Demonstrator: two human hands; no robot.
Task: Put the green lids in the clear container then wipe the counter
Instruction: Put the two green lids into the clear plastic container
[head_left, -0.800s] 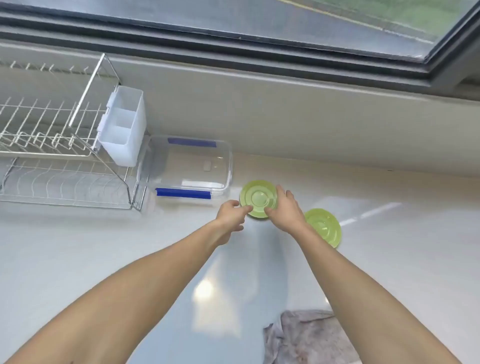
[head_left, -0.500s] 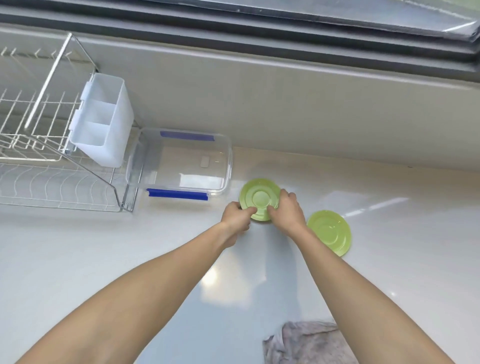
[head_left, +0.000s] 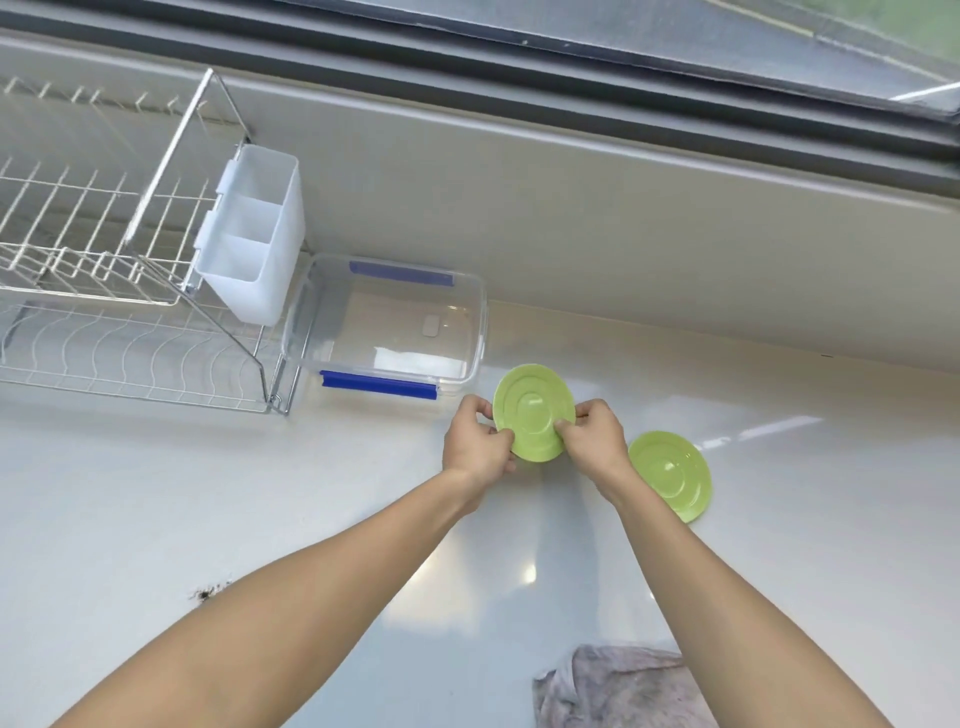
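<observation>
Both hands hold one round green lid (head_left: 534, 410), tilted up off the white counter (head_left: 156, 493). My left hand (head_left: 475, 447) pinches its left edge and my right hand (head_left: 595, 434) pinches its right edge. A second green lid (head_left: 672, 475) lies flat on the counter just right of my right wrist. The clear container (head_left: 480, 332), with blue clips and nothing visible inside, stands just left of and behind the held lid. A grey cloth (head_left: 618, 686) lies crumpled at the bottom edge, partly behind my right forearm.
A wire dish rack (head_left: 104, 291) with a white plastic cutlery holder (head_left: 254, 234) fills the left, touching the container's side. A wall ledge and window frame (head_left: 623, 104) run along the back. A dark speck (head_left: 205, 592) marks the counter near my left forearm.
The lid has risen from flat on the counter and tilted up between both hands. The view has shifted slightly; the second lid and cloth have not moved.
</observation>
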